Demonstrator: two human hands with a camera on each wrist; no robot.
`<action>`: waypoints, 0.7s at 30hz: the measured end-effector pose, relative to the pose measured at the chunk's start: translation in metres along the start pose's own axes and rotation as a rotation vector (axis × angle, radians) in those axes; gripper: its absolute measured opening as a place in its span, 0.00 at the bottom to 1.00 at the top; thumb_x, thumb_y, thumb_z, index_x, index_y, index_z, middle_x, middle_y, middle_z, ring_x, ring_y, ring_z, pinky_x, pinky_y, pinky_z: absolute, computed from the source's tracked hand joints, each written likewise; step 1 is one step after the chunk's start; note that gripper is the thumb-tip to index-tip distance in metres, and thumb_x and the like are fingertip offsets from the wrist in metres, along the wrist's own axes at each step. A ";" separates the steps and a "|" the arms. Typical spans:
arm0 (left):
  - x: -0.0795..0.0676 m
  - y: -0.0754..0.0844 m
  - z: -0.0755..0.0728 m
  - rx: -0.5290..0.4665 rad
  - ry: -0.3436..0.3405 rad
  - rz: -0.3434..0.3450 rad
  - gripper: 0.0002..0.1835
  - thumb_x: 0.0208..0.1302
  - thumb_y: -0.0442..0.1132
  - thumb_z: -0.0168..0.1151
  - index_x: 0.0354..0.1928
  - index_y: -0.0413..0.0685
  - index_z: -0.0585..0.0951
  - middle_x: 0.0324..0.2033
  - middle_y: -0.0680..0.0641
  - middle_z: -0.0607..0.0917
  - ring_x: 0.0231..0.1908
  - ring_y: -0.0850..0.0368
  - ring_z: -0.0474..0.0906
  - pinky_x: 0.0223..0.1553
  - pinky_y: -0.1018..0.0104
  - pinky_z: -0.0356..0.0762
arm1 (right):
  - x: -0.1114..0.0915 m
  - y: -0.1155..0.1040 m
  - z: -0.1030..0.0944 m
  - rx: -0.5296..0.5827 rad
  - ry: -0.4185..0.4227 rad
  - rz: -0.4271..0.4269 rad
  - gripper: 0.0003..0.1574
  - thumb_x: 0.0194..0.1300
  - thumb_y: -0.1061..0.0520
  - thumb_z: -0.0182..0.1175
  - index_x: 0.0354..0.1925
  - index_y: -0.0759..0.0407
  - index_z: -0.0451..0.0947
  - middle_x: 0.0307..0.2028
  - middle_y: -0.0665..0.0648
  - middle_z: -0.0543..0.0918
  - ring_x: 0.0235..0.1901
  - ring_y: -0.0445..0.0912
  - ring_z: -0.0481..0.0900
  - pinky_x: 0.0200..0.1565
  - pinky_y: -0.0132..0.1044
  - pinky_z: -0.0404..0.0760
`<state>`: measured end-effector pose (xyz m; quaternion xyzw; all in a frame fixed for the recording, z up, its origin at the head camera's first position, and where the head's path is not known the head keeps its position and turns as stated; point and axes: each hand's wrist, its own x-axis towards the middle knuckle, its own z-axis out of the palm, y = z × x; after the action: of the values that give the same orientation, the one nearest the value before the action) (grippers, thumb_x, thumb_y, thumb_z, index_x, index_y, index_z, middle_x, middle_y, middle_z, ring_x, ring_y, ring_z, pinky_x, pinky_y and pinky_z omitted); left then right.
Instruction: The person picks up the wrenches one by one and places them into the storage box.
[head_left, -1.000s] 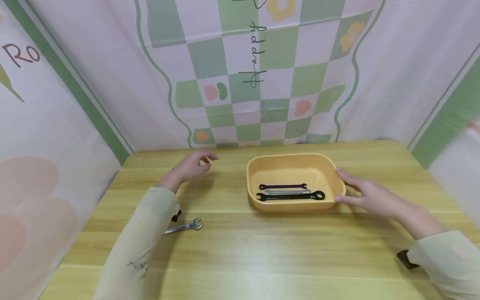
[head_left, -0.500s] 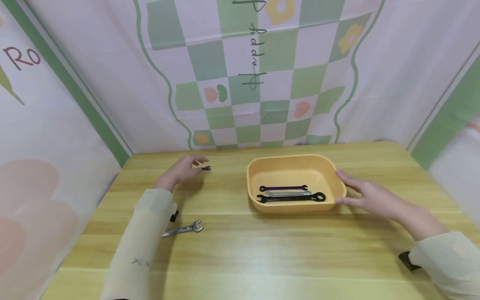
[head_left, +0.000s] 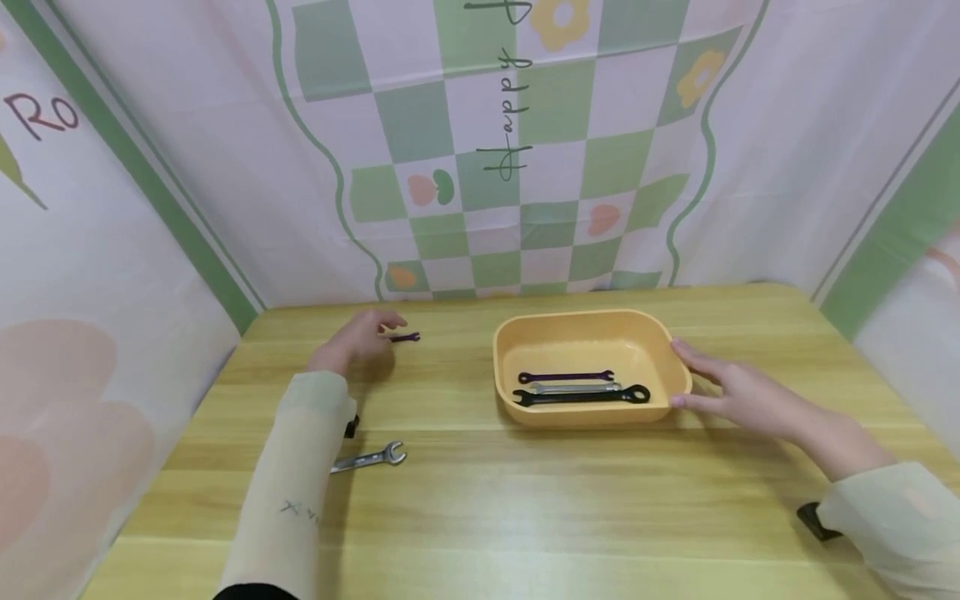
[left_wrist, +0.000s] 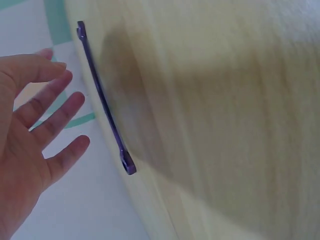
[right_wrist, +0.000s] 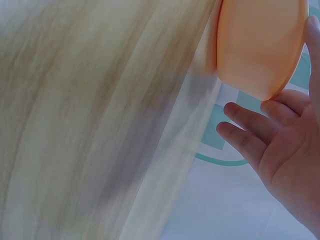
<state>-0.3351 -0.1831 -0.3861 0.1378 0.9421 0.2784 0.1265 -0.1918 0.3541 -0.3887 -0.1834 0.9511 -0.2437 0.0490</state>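
Observation:
My left hand [head_left: 358, 340] hovers at the back left of the table, right over a small purple combination wrench [head_left: 407, 337]. In the left wrist view, its fingers are spread beside that wrench [left_wrist: 104, 100], which lies on the wood with a visible gap to them. My right hand [head_left: 738, 392] rests against the right end of a yellow plastic bin [head_left: 592, 414], thumb and forefinger at its rim with fingers fairly straight. Inside the bin lie a purple wrench [head_left: 566, 377], a silver wrench [head_left: 573, 388] and a larger black ratchet wrench [head_left: 581, 397], side by side.
A silver wrench [head_left: 372, 458] lies on the wooden table [head_left: 525, 517] at the front left, its left end hidden by my left sleeve [head_left: 288, 467]. A patterned cloth [head_left: 480, 192] hangs behind the table, with more cloth at both sides.
My left hand has moved left and slightly towards me and down, and the purple wrench near it has come into view. My right hand and the bin stay in place.

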 end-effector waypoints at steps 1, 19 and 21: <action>0.000 -0.001 0.001 0.010 -0.002 -0.006 0.36 0.56 0.22 0.53 0.70 0.46 0.75 0.68 0.39 0.73 0.67 0.36 0.67 0.67 0.38 0.65 | 0.000 0.000 0.000 -0.001 0.000 -0.001 0.57 0.71 0.42 0.64 0.80 0.66 0.46 0.74 0.76 0.55 0.67 0.78 0.59 0.63 0.73 0.60; 0.005 -0.009 0.007 0.166 -0.020 -0.015 0.24 0.67 0.29 0.56 0.65 0.43 0.80 0.60 0.33 0.78 0.60 0.35 0.74 0.65 0.40 0.68 | 0.000 -0.001 -0.001 -0.004 -0.003 0.009 0.57 0.71 0.42 0.64 0.80 0.66 0.47 0.74 0.75 0.56 0.66 0.77 0.60 0.63 0.72 0.60; 0.005 -0.009 0.007 0.164 -0.024 -0.007 0.23 0.69 0.30 0.56 0.64 0.42 0.80 0.58 0.33 0.80 0.60 0.35 0.75 0.64 0.40 0.69 | -0.001 -0.001 0.000 -0.005 0.000 0.010 0.57 0.71 0.41 0.64 0.80 0.65 0.47 0.74 0.75 0.56 0.66 0.78 0.61 0.63 0.73 0.60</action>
<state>-0.3393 -0.1854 -0.3977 0.1480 0.9606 0.1981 0.1272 -0.1907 0.3533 -0.3883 -0.1787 0.9527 -0.2409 0.0496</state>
